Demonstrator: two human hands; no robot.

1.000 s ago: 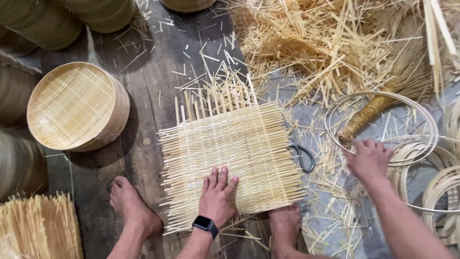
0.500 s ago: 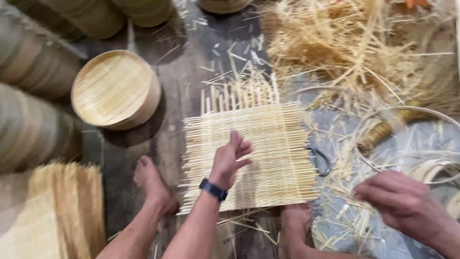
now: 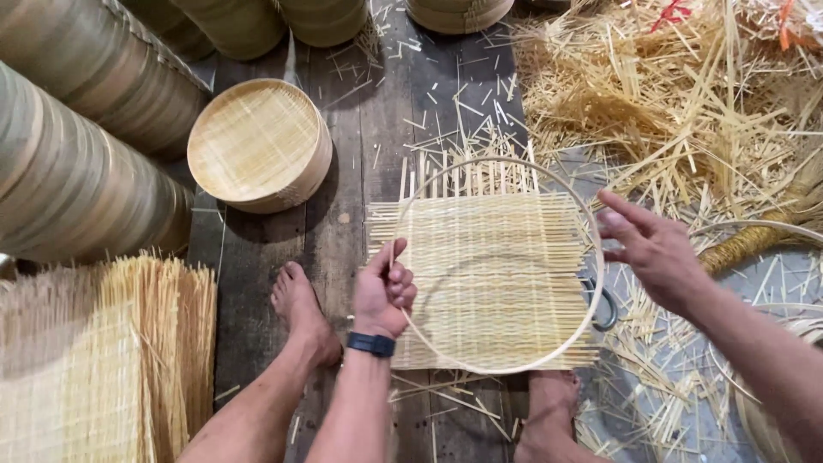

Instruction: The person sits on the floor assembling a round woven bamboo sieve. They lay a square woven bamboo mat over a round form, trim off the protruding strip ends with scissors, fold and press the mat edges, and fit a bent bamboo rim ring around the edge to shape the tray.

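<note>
Bamboo hoop (image 3: 549,364) over woven mat (image 3: 493,274) (left hand (image 3: 384,291) gripping rim).

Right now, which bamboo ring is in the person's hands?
The thin hoop lying over the woven mat. The left hand grips its left side, the right hand touches its right. The other rings lie untouched on the floor.

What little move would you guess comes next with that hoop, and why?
Probably lowering the bamboo hoop flat onto the woven mat. The left hand grips its left edge and the right hand meets its right edge, with the hoop already roughly centred over the mat.
</note>
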